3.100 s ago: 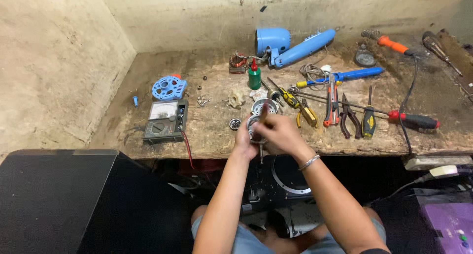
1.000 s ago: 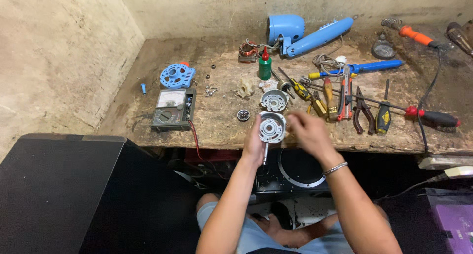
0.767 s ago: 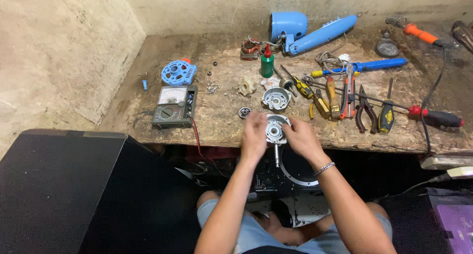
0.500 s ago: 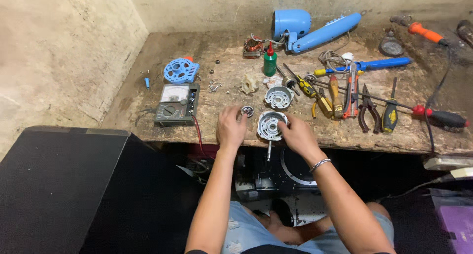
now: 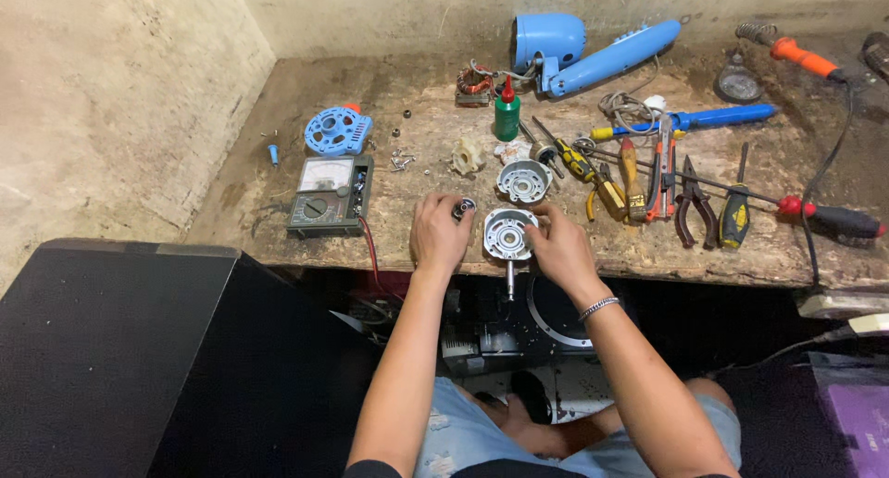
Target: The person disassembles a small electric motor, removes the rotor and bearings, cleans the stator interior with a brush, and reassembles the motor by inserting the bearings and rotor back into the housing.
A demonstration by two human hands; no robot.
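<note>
Motor housing: sitting at the workbench's front edge, shaft pointing down.
Right hand: fingers curling around the housing's right side.
Left hand: pinching a small round bearing just left of the housing.
Second housing half: lying just behind.
Multimeter: resting well left.

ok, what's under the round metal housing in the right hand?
A thin metal shaft sticks down from the round metal housing held by the right hand, past the bench edge. Below is dark space with a black ring-shaped part. The housing's underside is hidden.
</note>
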